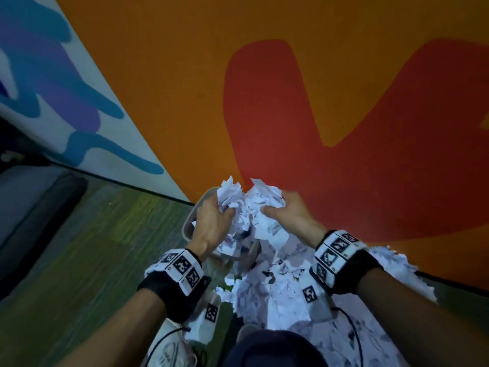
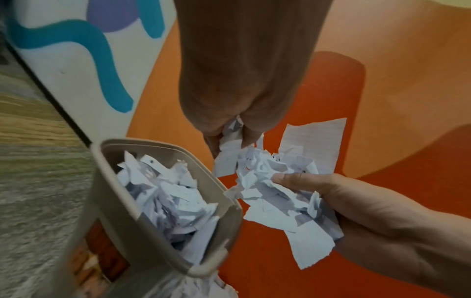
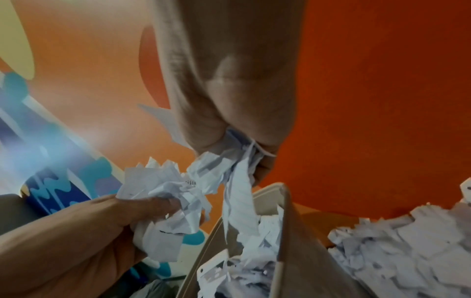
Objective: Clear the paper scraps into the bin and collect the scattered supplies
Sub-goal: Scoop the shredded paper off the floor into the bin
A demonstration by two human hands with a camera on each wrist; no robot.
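Both hands hold one crumpled bunch of white paper scraps (image 1: 248, 205) between them, just above a beige bin (image 1: 189, 224). My left hand (image 1: 217, 210) grips the bunch's left side, fingers curled into the paper. My right hand (image 1: 275, 207) grips the right side the same way. In the left wrist view the bin (image 2: 102, 161) stands below and left of the held scraps (image 2: 275, 193), with torn paper (image 2: 173, 201) filling it. In the right wrist view a long strip (image 3: 239, 201) hangs from my right hand (image 3: 237, 149) over the bin's rim (image 3: 283, 201).
A large loose pile of scraps (image 1: 391, 263) lies to the right of the bin, also in the right wrist view (image 3: 397, 254). An orange and red surface (image 1: 344, 128) rises behind. Green carpet (image 1: 92, 247) lies left; my knee (image 1: 272, 348) and a white shoe (image 1: 169, 350) are below.
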